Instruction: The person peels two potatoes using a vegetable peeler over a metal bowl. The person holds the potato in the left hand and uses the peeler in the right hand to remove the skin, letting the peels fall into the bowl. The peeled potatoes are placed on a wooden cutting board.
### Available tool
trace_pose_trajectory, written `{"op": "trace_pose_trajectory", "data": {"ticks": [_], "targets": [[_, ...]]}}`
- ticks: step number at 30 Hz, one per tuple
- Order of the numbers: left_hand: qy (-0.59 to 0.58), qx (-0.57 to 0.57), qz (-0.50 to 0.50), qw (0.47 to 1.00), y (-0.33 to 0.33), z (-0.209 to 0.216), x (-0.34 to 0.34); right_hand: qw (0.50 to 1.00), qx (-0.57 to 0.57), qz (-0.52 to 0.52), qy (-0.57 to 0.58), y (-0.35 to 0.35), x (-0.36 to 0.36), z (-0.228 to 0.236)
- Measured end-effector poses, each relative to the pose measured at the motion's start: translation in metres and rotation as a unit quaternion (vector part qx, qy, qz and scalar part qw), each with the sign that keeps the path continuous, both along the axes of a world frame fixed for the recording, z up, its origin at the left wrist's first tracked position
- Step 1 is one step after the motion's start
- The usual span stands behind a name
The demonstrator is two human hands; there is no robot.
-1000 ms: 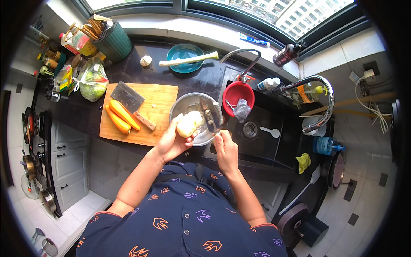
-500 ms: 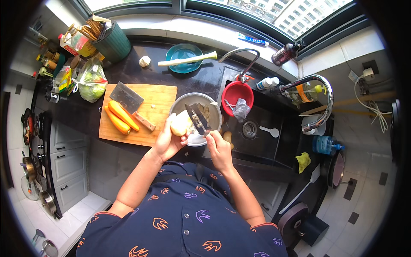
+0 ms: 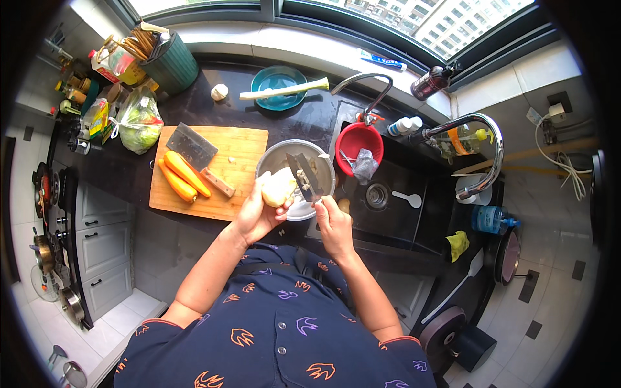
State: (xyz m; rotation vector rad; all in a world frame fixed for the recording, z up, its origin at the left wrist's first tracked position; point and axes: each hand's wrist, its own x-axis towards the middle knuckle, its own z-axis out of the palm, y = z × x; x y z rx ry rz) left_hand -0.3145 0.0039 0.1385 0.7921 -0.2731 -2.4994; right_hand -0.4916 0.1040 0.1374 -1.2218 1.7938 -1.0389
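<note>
Over a grey bowl (image 3: pixel 328 155) my left hand (image 3: pixel 253 213) holds a peeled, pale yellow potato (image 3: pixel 278 187), fingers curled round it. My right hand (image 3: pixel 334 223) grips the handle of a peeler (image 3: pixel 312 174) with a dark, slotted, knife-like blade; bits of peel cling to it. The blade is beside the potato's right side, with a small gap. Peelings lie in the bowl. To the left, a cutting board (image 3: pixel 244 145) bears a cleaver (image 3: pixel 192 146), peeled carrots (image 3: pixel 178 184) and a small pale piece.
Behind stand a teal plate (image 3: pixel 268 81) with a leek (image 3: pixel 284 89) across it, and a garlic bulb (image 3: pixel 219 92). A red basin (image 3: pixel 354 136) sits in the dark sink (image 3: pixel 401 223), with a white spoon (image 3: pixel 407 199) near the drain. A bagged vegetable (image 3: pixel 139 123) is far left.
The peeler has shifted slightly right and downward, away from the potato. In my left hand the potato has turned a little, and its pale face shows more.
</note>
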Motion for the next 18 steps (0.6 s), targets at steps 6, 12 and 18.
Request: {"op": "trace_pose_trajectory", "data": {"ticks": [6, 12, 18], "targets": [[-0.015, -0.017, -0.002, 1.000, -0.001, -0.006, 0.005, 0.999, 0.010, 0.038, 0.000, 0.002, -0.001, -0.005], [0.003, 0.011, -0.013, 1.000, -0.003, -0.003, 0.006, 0.999, -0.023, 0.044, -0.007, -0.001, 0.003, 0.003], [0.049, 0.036, -0.024, 0.998, -0.001, 0.004, -0.004, 0.998, -0.048, -0.023, 0.023, -0.004, -0.008, -0.001]]}}
